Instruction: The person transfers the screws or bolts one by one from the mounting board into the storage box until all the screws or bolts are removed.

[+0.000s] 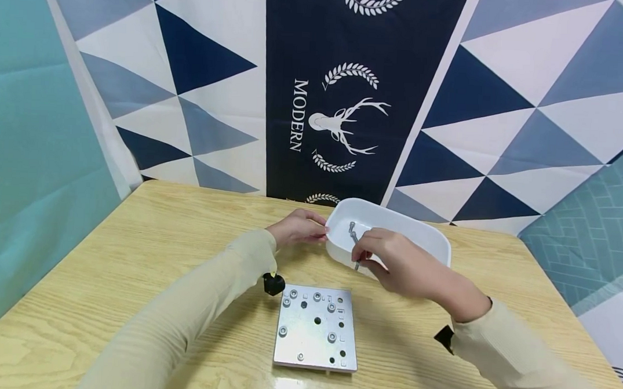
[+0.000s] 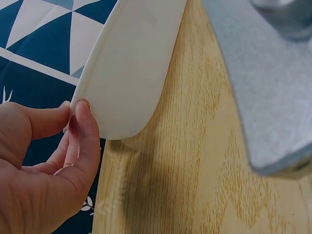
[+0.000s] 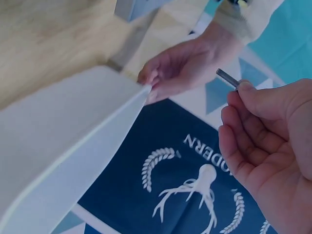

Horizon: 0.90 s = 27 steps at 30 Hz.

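Observation:
My left hand point(image 1: 302, 228) pinches the rim of a white plastic tray point(image 2: 131, 63) between thumb and fingers at its left end. Over the tray's near side, my right hand point(image 1: 392, 259) holds a metal bolt point(image 3: 227, 78) between thumb and index finger. Its threaded end sticks out past the fingertips, while the rest is hidden in the grip. Inside the tray, another bolt point(image 1: 352, 226) lies near the left end. Closer to me on the table is a square metal plate point(image 1: 307, 348) with several socket-head bolts point(image 1: 332, 337) standing in it and several open holes.
The wooden table point(image 1: 206, 341) reaches back to a patterned cloth point(image 1: 213, 57) behind the tray. A teal curtain point(image 1: 42, 148) hangs at the left. Black wrist cameras point(image 1: 273, 284) sit on both sleeves, the left one close beside the metal plate's far left corner.

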Each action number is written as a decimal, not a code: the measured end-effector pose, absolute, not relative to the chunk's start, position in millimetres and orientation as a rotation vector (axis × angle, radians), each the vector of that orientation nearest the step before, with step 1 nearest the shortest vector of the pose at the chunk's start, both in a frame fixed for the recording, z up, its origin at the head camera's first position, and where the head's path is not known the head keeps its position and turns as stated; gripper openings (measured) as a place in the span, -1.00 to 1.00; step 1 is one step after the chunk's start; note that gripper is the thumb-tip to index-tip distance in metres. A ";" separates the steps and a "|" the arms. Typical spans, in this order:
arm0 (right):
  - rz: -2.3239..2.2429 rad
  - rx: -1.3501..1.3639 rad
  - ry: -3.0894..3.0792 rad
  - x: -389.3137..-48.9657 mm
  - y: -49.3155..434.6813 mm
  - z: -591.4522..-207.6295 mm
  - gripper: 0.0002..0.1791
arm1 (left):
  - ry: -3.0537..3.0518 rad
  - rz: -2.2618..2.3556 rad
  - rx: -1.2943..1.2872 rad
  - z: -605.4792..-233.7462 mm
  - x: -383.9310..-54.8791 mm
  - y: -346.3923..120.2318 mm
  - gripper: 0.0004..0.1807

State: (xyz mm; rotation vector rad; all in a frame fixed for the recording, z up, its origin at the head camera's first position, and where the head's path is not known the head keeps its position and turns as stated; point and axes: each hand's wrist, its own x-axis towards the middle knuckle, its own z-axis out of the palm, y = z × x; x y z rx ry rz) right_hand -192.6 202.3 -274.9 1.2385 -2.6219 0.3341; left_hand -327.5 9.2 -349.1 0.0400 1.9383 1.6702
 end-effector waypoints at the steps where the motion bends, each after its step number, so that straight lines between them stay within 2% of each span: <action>1: 0.333 1.231 -2.627 -195.5 203.4 -274.1 -0.79 | 1.937 1.673 0.038 -349.3 -327.4 9.2 -0.69; 8: 0.298 1.192 -2.669 -214.7 211.2 -268.9 -0.83 | 1.917 1.694 0.049 -348.3 -327.6 10.5 -0.70; 27: 0.275 1.126 -2.737 -251.6 223.2 -260.5 -0.80 | 1.954 1.684 0.074 -352.9 -325.6 11.7 -0.70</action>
